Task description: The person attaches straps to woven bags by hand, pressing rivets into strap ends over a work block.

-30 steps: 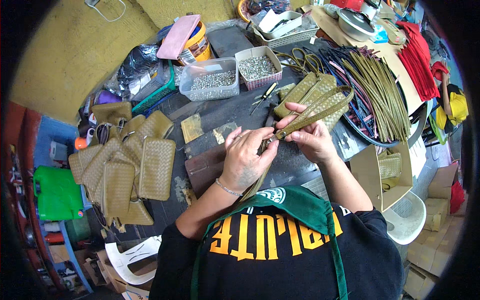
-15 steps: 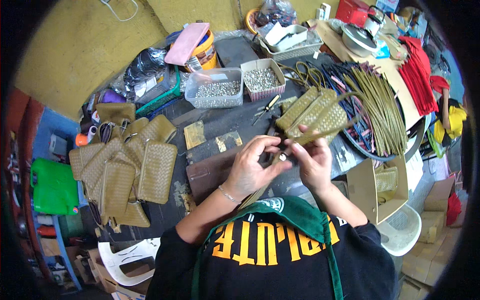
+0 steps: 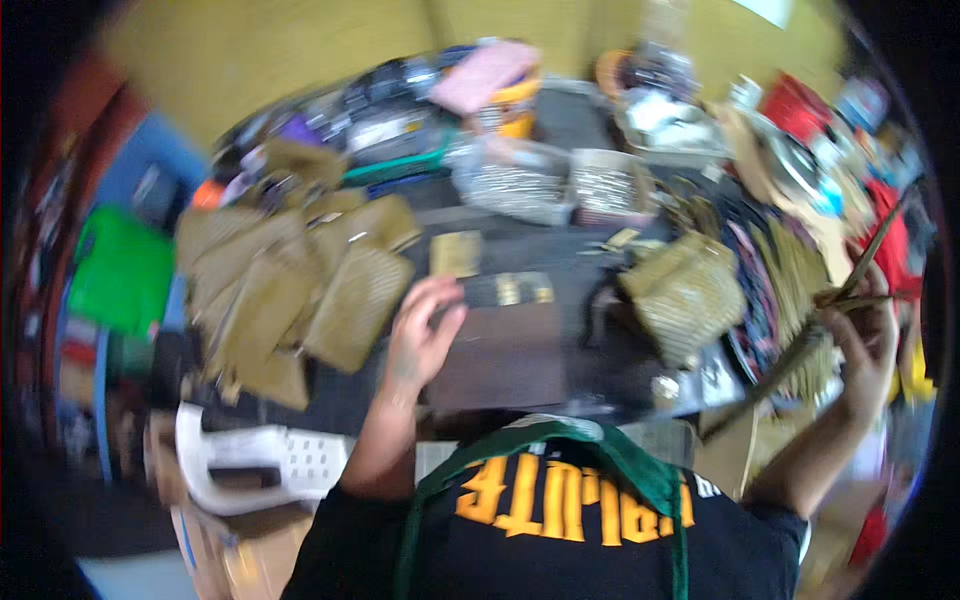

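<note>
From where I stand the view smears with motion, so the finer details are lost. Far left, a green bag point(image 3: 120, 268) sits off the desk's edge, and next to it a heap of olive woven pouches point(image 3: 300, 290) fans out across the dark desk point(image 3: 520, 250). The left hand point(image 3: 420, 335) hovers over a brown leather panel point(image 3: 505, 355) near the desk's front edge, fingers loosely curled and partly apart, gripping nothing; whether the fingertips touch the panel I cannot tell. Behind it stand two clear tubs of small metal fittings point(image 3: 555, 180). Further right lies another olive woven pouch point(image 3: 690, 295), beside a sheaf of olive strips point(image 3: 790, 270). At the far right the right hand point(image 3: 868, 335) is raised and closed around long olive strips point(image 3: 800, 360), which slant from the upper right down toward the desk's near edge. To do this well, I'd judge the strips should be kept gathered and untwisted in that fist, while the free hand steadies the panel flat.
</note>
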